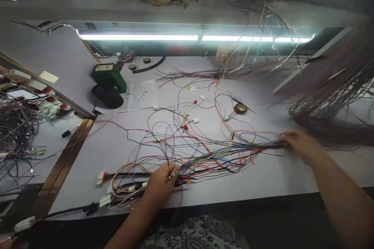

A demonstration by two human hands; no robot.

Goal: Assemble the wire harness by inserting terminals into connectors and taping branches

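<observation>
Right now I have both hands on the same bundle of wires [216,155], which lies across the near part of the white table [248,186]. The left hand [162,181] is closed around it toward the near edge, thumb and fingers drawn together, with small shiny ends showing at the fingertips. Well apart from it, the right hand [300,146] has a narrow pinch on the bundle's right end, where the strands come close together. Between the hands I see red, black, blue, green and white strands spreading a little, with thin loops rising behind them.

Left of the left hand, a white-and-red plug [101,178] and a white plug [105,201] lie on the table. Behind the bundle I make out a small red plug [186,127] among the loops and a roll of tape [240,108] farther right. Toward the back left, a green box [109,78] and a black cup [108,96] sit beside a printed sheet [142,95]. More loose wires [198,74] stretch across the back, under a lit tube lamp [140,37].
</observation>
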